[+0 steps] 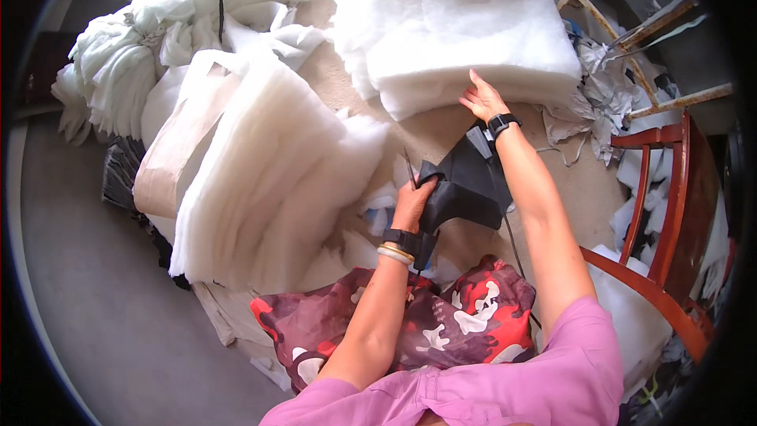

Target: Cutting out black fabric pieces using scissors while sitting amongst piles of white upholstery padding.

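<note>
My left hand is closed on a piece of black fabric above my lap. A thin dark pointed thing sticks up beside its fingers; its kind is unclear. My right hand reaches forward, thumb and fingers apart, at the front edge of a thick stack of white batting. Whether its fingers touch the batting I cannot tell. The black fabric hangs between my forearms, below my right wrist.
To the left stands another thick pile of white batting with a beige sheet against it. Bundled batting lies behind. A red wooden chair and rusty metal bars are at right. Camouflage-patterned cloth covers my legs.
</note>
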### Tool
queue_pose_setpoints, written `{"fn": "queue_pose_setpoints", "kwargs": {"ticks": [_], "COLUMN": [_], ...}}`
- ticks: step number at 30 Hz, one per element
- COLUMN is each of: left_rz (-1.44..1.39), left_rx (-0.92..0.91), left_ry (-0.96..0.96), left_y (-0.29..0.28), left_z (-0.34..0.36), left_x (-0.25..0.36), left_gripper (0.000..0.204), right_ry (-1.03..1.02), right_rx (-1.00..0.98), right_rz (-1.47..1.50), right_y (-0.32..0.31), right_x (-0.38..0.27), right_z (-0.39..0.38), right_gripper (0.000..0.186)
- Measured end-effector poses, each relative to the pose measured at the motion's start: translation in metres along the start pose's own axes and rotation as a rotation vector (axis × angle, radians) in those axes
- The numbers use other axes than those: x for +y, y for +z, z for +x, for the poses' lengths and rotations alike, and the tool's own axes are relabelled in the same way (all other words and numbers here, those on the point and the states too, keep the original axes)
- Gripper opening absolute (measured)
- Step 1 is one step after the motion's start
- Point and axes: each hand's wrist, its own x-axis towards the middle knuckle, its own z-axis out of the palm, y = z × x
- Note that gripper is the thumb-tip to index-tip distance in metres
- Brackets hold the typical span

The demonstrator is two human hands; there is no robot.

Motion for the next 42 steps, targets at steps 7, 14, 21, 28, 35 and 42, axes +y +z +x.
{"fn": "queue_pose_setpoints", "kwargs": {"ticks": [7, 14, 21, 28, 35, 42], "left_rz": [-0.026, 0.069, 0.221, 0.649, 0.656, 0.642], "left_rx": [-0.049, 0.052, -0.255, -0.826, -1.094, -1.081], "left_ry": [0.076, 0.101, 0.017, 0.157, 0.08, 0.128], "left_y": [0.01, 0.007, 0.018, 0.073, 0.095, 0.077], "left_z": [0.001, -0.001, -0.032, -0.112, -0.182, -0.207], "left_x": [0.026, 0.027, 0.072, 0.114, 0.11, 0.104], "left_gripper": [0.015, 0.013, 0.021, 0.021, 0.022, 0.021], "right_ry": [0.002, -0.295, -0.809, -0.927, -0.868, -0.672], "right_rx": [0.22, -0.015, -0.247, -0.12, -0.074, -0.052], "right_rz": [0.131, 0.187, 0.179, 0.035, 0.046, 0.0], "right_y": [0.046, 0.051, 0.067, 0.065, 0.041, 0.038], "right_x": [-0.006, -0.06, -0.147, -0.137, -0.097, -0.091], "right_z": [0.021, 0.008, -0.122, -0.261, -0.358, -0.39], "right_gripper": [0.043, 0.012, 0.012, 0.011, 0.01, 0.015]}}
